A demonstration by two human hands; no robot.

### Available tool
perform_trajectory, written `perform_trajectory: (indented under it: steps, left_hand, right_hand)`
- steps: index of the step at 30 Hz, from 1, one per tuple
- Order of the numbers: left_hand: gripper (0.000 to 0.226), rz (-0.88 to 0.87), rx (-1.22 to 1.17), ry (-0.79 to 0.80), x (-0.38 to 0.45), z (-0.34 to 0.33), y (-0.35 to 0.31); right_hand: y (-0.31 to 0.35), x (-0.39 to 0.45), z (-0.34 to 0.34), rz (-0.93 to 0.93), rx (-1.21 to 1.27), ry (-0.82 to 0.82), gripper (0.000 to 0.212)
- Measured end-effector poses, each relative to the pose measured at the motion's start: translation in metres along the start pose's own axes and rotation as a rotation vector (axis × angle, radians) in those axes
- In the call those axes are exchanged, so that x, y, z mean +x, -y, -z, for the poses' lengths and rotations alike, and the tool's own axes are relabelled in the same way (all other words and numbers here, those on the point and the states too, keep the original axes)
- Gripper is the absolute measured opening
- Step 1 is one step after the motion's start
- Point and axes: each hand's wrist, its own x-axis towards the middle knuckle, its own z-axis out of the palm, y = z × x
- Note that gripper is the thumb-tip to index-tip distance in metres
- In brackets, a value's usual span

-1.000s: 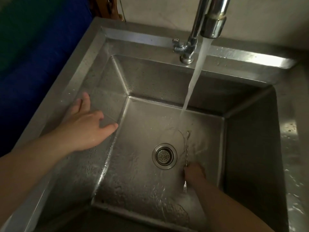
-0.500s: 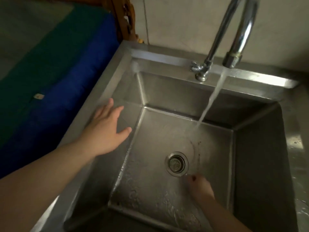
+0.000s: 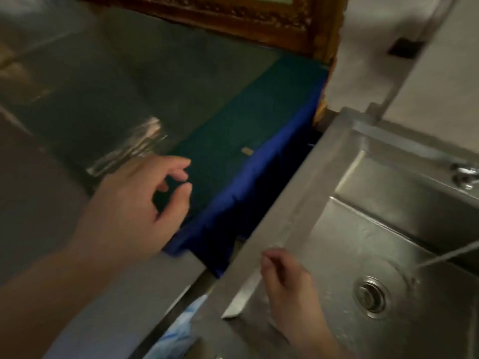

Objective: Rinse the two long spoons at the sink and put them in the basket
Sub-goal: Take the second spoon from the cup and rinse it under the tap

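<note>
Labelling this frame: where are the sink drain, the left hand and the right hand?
sink drain (image 3: 372,296), head view, strainer centre.
left hand (image 3: 129,203), head view, back of hand.
right hand (image 3: 287,281), head view, knuckles.

A dark green cloth is spread across the middle of the frame, and a bright blue fabric is draped along its lower right edge, hanging beside the steel unit. A small pale tag is seen on the green cloth. A carved wooden frame is set along the top of the frame. A blurred, shiny transparent object is seen at middle left; what it is cannot be told. A blue-and-white patterned item is glimpsed at the bottom centre. A pale wall fills the upper right.
</note>
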Motion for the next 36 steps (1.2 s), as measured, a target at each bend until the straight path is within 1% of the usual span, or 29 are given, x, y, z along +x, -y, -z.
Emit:
perform_trajectory:
  steps: [3,6,8,11,12,13,15,16,17,19,21,27,30,33,36]
  left_hand:
    - [0.025,0.156,0.028,-0.071,-0.028,0.029,0.06]
    - [0.021,0.288,0.048,-0.056,-0.061,0.038,0.124]
    - [0.029,0.403,0.029,0.001,-0.079,0.03,0.161]
    - [0.052,0.497,-0.004,0.164,-0.097,0.01,0.199]
    - [0.062,0.496,-0.007,0.23,-0.1,0.004,0.207]
    - [0.072,0.479,0.004,0.292,-0.103,-0.002,0.211]
    - [0.082,0.453,0.012,0.359,-0.107,-0.011,0.219]
    - [0.081,0.452,-0.017,0.369,-0.108,-0.014,0.221]
    - [0.076,0.454,-0.065,0.366,-0.108,-0.015,0.222]
    - [0.063,0.441,-0.156,0.352,-0.107,-0.016,0.224]
    - [0.058,0.412,-0.186,0.344,-0.107,-0.015,0.226]
    - [0.051,0.377,-0.188,0.317,-0.106,-0.018,0.229]
    - [0.05,0.397,-0.215,0.34,-0.107,-0.02,0.23]
    - [0.045,0.411,-0.205,0.344,-0.107,-0.02,0.23]
    - [0.048,0.415,-0.194,0.357,-0.107,-0.018,0.23]
  right_hand:
    - [0.051,0.012,-0.047,0.076,0.019,0.034,0.01]
    - [0.089,0.031,-0.095,0.022,0.077,0.137,0.01]
    - [0.108,0.047,-0.119,-0.042,0.113,0.191,0.014]
    - [0.131,0.067,-0.145,-0.151,0.198,0.266,0.036]
    - [0.137,0.071,-0.15,-0.164,0.208,0.281,0.038]
    - [0.141,0.074,-0.153,-0.163,0.199,0.286,0.035]
    - [0.148,0.074,-0.163,-0.15,0.181,0.28,0.019]
    - [0.15,0.074,-0.166,-0.145,0.187,0.268,0.011]
    - [0.151,0.072,-0.17,-0.139,0.194,0.253,0.009]
    - [0.151,0.07,-0.175,-0.154,0.213,0.223,0.015]
    - [0.151,0.068,-0.177,-0.179,0.245,0.202,0.017]
    - [0.149,0.063,-0.175,-0.244,0.34,0.162,0.017]
    - [0.148,0.061,-0.168,-0.246,0.395,0.126,0.016]
    - [0.144,0.057,-0.159,-0.255,0.434,0.108,0.017]
    - [0.14,0.053,-0.152,-0.261,0.493,0.076,0.018]
